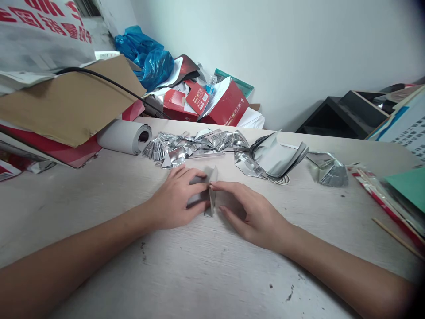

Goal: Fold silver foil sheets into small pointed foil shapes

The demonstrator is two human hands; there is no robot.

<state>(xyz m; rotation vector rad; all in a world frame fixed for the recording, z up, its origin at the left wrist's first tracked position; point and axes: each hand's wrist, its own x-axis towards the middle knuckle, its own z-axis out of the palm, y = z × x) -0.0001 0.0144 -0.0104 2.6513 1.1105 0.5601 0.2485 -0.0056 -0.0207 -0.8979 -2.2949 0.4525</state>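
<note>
A small folded sheet of paper (213, 195), pale grey, stands partly raised on the table between my two hands. My left hand (179, 195) is on its left side, with fingers somewhat spread and the tips pressed against the raised flap; part of the sheet lies under those fingers. From the right, my right hand (252, 212) holds the flap's upper edge at its index fingertip, while the thumb sits lower, near the table. Just beyond my hands lie crumpled and pleated silver foil-paper pieces (199, 144). A curved stack of grey-white sheets (277, 157) rests to their right.
Another pleated silver piece (327, 169) lies farther right. At the left are a paper roll (124, 136) and a cardboard piece (73, 102). Red boxes (227, 104) and a blue plastic bag (146, 55) stand behind. A thin stick (396, 239) lies near the right edge.
</note>
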